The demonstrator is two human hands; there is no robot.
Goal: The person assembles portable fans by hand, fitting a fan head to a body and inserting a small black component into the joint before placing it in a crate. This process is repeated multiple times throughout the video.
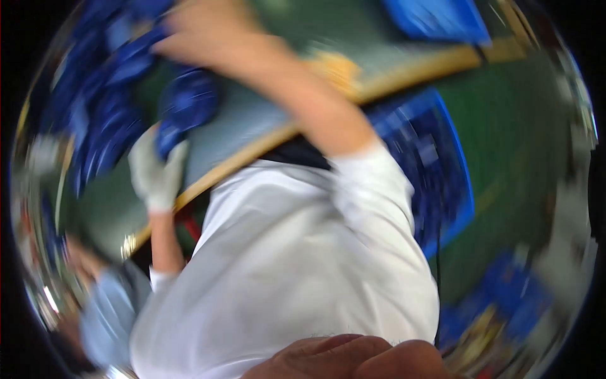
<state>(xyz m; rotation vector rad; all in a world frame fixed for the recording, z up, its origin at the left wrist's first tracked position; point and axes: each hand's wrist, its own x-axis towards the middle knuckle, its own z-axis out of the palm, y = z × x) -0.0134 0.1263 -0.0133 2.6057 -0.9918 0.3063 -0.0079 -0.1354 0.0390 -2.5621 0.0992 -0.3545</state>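
My left hand [151,170], in a whitish glove, is at the near edge of the worktable. Its thumb and fingers are closed around the lower end of a glossy dark blue piece [189,98], whose kind I cannot make out. My bare right hand [205,35] stretches across to the left, beside a heap of similar dark blue pieces [104,117]. Motion smears its fingers, so its grip and anything in it cannot be made out.
The grey-green worktable [237,117] has a wooden edge. On it lie a blurred yellowish thing [334,69] and, far right, a blue tray [439,22]. A blue crate [466,183] of dark blue pieces stands right of me. A person in light blue [110,312] is at lower left.
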